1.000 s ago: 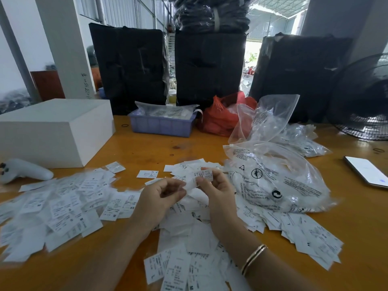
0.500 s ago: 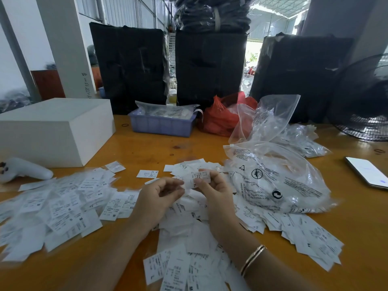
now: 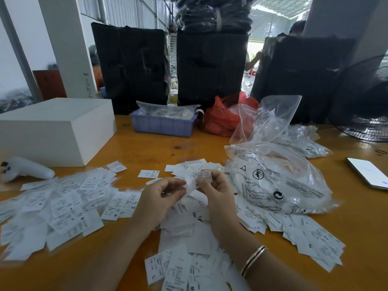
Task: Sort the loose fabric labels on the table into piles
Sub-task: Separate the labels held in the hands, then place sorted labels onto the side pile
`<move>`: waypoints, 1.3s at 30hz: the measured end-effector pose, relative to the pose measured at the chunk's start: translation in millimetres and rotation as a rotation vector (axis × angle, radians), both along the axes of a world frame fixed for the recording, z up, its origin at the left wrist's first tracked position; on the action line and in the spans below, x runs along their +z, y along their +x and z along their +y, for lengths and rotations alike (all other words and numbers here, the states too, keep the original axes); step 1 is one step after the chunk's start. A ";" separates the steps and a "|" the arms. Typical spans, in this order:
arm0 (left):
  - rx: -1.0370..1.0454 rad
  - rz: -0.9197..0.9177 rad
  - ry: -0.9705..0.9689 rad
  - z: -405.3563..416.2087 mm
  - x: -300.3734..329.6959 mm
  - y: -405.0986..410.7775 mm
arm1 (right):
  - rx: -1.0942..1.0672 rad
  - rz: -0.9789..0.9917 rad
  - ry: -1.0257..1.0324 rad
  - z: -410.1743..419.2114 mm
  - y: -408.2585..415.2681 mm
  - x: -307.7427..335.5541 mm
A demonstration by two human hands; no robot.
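The wooden table [image 3: 210, 143] carries a white box [image 3: 56, 129] at its left, then a clear plastic bag [image 3: 279, 181] at right, printed with black text. White fabric labels [image 3: 63, 204] lie spread left, centre and right (some show XS or M). Above the centre heap, the right hand [image 3: 218, 192] pinches a held label [image 3: 202, 176]; the left hand [image 3: 161, 196], fingers curled, pinches its lower edge.

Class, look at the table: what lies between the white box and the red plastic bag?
In the head view, a blue plastic tray holding clear packets stands between the white box and the red plastic bag, near the table's far edge.
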State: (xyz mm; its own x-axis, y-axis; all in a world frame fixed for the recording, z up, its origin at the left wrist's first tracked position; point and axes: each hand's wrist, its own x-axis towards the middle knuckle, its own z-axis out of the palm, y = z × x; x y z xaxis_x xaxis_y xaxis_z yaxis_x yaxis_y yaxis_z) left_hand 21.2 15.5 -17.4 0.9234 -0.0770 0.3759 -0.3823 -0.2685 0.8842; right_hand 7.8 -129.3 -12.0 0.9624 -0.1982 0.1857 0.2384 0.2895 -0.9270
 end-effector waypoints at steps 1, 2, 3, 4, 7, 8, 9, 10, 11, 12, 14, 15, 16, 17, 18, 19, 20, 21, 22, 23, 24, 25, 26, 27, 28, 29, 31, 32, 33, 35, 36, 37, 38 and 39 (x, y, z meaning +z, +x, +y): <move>0.005 -0.003 0.005 -0.1 0.0 0.0 | 0.001 -0.010 -0.015 0.1 -0.5 -0.1; 0.007 -0.006 0.006 -0.2 -0.1 0.0 | 0.000 -0.018 -0.025 0.1 -0.9 -0.4; 0.007 -0.007 0.001 -0.1 -0.3 0.1 | -0.005 -0.023 -0.030 0.0 -1.0 -0.6; 0.001 -0.003 -0.005 0.0 -0.5 0.2 | -0.012 -0.024 -0.029 -0.3 -0.8 -0.5; -0.015 0.014 -0.002 0.3 -1.2 0.4 | -0.031 -0.016 -0.012 -0.8 0.1 -0.6; -0.015 0.016 -0.002 0.4 -1.2 0.3 | -0.037 -0.017 0.000 -0.9 0.2 -0.4; -0.012 0.016 -0.005 0.5 -1.0 0.2 | -0.044 -0.020 0.009 -1.0 0.3 -0.5; -0.010 0.015 -0.009 0.4 -0.6 0.1 | -0.051 -0.022 0.016 -1.3 0.5 -0.5; -0.007 0.013 -0.014 0.2 -0.2 0.0 | -0.053 -0.023 0.022 -1.7 0.6 -0.5; -0.005 0.011 -0.021 0.0 0.4 -0.6 | -0.051 -0.022 0.025 -1.8 0.6 -0.5; -0.003 0.003 -0.031 -0.1 1.5 -1.5 | -0.039 -0.018 0.018 -1.5 0.7 -1.0; 0.002 -0.002 -0.035 0.0 1.8 -1.6 | -0.027 -0.015 0.014 -1.0 0.6 -1.5; 0.007 -0.007 -0.040 0.3 2.0 -1.6 | -0.014 -0.011 0.012 -0.5 0.3 -1.9; 0.011 -0.008 -0.044 0.5 2.1 -1.5 | -0.003 -0.007 0.013 0.2 0.0 -2.2; 0.013 -0.008 -0.048 0.7 2.0 -1.5 | 0.002 -0.004 0.015 0.6 -0.3 -2.1; 0.013 -0.006 -0.050 0.7 2.0 -1.4 | 0.004 -0.004 0.017 0.9 -0.5 -1.8; 0.014 -0.003 -0.050 0.5 1.8 -1.4 | 0.006 -0.006 0.017 1.1 -0.7 -1.5; 0.016 0.002 -0.049 0.3 1.6 -1.3 | 0.010 -0.007 0.011 1.0 -0.6 -1.7; 0.019 0.007 -0.050 0.0 1.3 -1.3 | 0.016 -0.006 -0.005 1.0 -0.5 -2.1; 0.024 0.013 -0.053 -0.1 1.1 -1.1 | 0.023 -0.008 -0.036 1.2 -0.3 -2.1; 0.030 0.019 -0.057 0.2 1.0 -0.8 | 0.026 -0.014 -0.082 1.7 -0.3 -2.4; 0.034 0.022 -0.062 0.7 1.1 -0.4 | 0.019 -0.025 -0.143 2.2 0.3 -3.1; 0.033 0.024 -0.068 1.2 1.4 -0.1 | 0.001 -0.043 -0.220 2.7 0.5 -4.1; 0.028 0.022 -0.070 1.6 1.9 0.2 | -0.022 -0.063 -0.307 3.0 1.0 -5.0; 0.024 0.020 -0.066 2.1 2.5 0.5 | -0.039 -0.083 -0.391 3.6 1.5 -5.4; 0.023 0.020 -0.058 2.6 3.0 0.7 | -0.043 -0.102 -0.458 4.2 1.7 -6.0; 0.018 0.025 -0.054 3.4 3.2 0.9 | -0.020 -0.127 -0.554 6.1 1.3 -6.9; 0.015 0.032 -0.056 3.9 3.0 1.0 | -0.005 -0.128 -0.600 6.8 1.0 -7.1; 0.015 0.040 -0.058 4.3 2.9 0.9 | 0.003 -0.124 -0.631 7.0 1.1 -7.1; 0.026 0.055 -0.077 5.1 3.2 0.3 | -0.016 -0.108 -0.591 6.1 1.2 -7.1; 0.033 0.060 -0.091 5.3 3.3 0.2 | -0.038 -0.100 -0.547 4.9 0.9 -7.2; 0.040 0.064 -0.103 5.1 3.6 0.2 | -0.061 -0.091 -0.520 3.7 1.4 -7.0; 0.043 0.068 -0.109 4.9 3.8 0.1 | -0.075 -0.081 -0.517 3.2 1.7 -6.9; 0.041 0.070 -0.106 4.3 4.2 -0.3 | -0.074 -0.077 -0.524 3.2 1.7 -7.2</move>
State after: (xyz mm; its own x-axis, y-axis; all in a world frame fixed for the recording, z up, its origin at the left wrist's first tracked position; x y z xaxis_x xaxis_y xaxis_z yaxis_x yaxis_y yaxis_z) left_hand 20.8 19.8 -13.2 0.9493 -0.0023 0.3143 -0.3092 -0.1860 0.9326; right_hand 9.5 -126.0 -19.1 0.9291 -0.1264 0.3475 0.3138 -0.2274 -0.9218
